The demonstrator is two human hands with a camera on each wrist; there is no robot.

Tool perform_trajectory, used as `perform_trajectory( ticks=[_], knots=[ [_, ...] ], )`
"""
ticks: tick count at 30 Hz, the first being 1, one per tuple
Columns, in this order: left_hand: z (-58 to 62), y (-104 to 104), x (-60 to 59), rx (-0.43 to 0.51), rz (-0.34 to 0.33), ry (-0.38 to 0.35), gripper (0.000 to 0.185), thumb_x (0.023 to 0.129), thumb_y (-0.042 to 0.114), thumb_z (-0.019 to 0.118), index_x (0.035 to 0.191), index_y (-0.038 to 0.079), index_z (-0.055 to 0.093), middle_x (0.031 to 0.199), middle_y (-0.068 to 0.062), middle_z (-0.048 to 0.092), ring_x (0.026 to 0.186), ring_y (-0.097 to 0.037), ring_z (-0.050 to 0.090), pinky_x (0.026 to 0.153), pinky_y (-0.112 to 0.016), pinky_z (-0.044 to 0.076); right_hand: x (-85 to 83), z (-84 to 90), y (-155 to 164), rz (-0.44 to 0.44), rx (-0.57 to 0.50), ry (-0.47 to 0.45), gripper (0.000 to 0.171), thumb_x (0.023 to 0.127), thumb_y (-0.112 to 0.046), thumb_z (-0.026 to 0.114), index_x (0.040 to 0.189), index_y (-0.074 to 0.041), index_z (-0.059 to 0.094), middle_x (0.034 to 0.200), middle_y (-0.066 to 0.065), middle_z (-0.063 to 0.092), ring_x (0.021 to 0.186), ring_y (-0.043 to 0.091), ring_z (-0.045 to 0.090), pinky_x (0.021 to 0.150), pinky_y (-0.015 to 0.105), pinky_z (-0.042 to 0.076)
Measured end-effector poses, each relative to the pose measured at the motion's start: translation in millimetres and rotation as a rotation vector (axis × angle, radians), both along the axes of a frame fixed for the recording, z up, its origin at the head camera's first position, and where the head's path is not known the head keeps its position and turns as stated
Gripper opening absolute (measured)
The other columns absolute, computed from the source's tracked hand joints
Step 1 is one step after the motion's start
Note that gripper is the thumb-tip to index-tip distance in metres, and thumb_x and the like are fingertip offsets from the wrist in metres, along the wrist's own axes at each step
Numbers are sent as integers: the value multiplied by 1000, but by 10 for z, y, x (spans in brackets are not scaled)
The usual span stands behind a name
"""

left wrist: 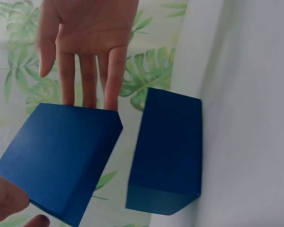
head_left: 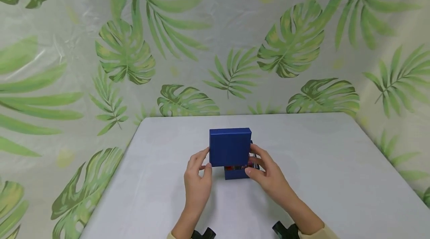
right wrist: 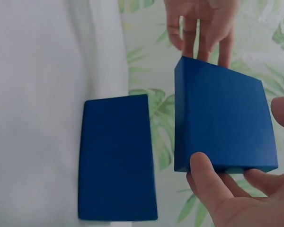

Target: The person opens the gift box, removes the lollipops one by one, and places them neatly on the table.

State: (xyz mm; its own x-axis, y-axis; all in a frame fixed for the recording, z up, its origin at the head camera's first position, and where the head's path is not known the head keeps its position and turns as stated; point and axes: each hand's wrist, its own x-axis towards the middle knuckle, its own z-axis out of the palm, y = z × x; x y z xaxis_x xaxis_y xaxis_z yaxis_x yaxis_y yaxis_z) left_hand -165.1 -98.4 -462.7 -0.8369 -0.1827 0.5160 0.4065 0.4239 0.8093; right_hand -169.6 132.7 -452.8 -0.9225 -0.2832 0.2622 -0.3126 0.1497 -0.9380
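Note:
A square dark-blue box lid is held up between both hands, tilted so its flat outer face shows in the head view. My left hand grips its left edge, with the thumb at the lower left corner. The right hand holds the right edge with its fingers; its thumb lies near the lower right corner. Behind and below the lid stands the matching blue box base, partly covered. Red and pale contents show in it, too small to identify. Both wrist views show the base's blue outer wall.
The box stands on a white table whose far edge meets a leaf-patterned cloth backdrop. Black wrist-worn devices show near the bottom of the head view.

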Motion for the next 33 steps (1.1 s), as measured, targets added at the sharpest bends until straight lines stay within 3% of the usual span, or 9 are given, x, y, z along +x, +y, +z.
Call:
perform_trajectory(
  ticks=[4,7,11,14,18,25,33],
  knots=[
    [75,-65,24,28,12,-2,48,95,-4,60,136,20,65,125,5,63,112,-20,60,81,-34,55,-2,68,-93,-9,-1,12,70,99,-24,68,158,-28,30,153,6,39,137,35,45,103,35,50],
    [121,-131,41,65,13,-13,45,97,-3,58,135,20,65,125,7,63,109,-18,62,85,-35,56,-6,114,-159,-2,2,31,70,98,-27,68,157,-31,31,152,4,41,138,32,45,104,42,49],
    [192,-225,70,140,1,-47,39,102,2,54,133,22,67,124,8,65,112,-14,63,92,-30,55,-22,179,-238,17,-8,56,67,98,-25,69,155,-29,34,151,0,44,136,28,45,104,52,47],
    [239,-293,94,190,-14,-76,35,104,8,52,132,22,67,122,6,67,113,-15,64,94,-27,54,-32,222,-297,40,-36,69,64,98,-20,68,153,-26,36,150,1,45,137,28,45,105,54,46],
    [274,-382,119,272,-45,-86,32,106,11,49,131,15,68,123,0,68,115,-22,64,97,-29,53,-26,257,-392,68,-70,70,62,98,-17,68,152,-25,38,152,1,43,140,30,42,107,45,46],
    [318,-521,125,444,-89,-89,35,108,25,48,126,4,69,125,-10,68,121,-25,62,99,-33,52,-28,280,-559,112,-128,42,63,97,-8,67,152,-22,38,154,2,39,142,32,40,105,44,45],
    [314,-652,129,598,-50,-178,44,108,33,48,121,-5,68,123,-17,64,119,-26,63,98,-31,52,-53,226,-714,164,-133,-6,68,98,-9,66,157,-15,33,155,2,39,141,22,42,106,36,45]
  ],
)
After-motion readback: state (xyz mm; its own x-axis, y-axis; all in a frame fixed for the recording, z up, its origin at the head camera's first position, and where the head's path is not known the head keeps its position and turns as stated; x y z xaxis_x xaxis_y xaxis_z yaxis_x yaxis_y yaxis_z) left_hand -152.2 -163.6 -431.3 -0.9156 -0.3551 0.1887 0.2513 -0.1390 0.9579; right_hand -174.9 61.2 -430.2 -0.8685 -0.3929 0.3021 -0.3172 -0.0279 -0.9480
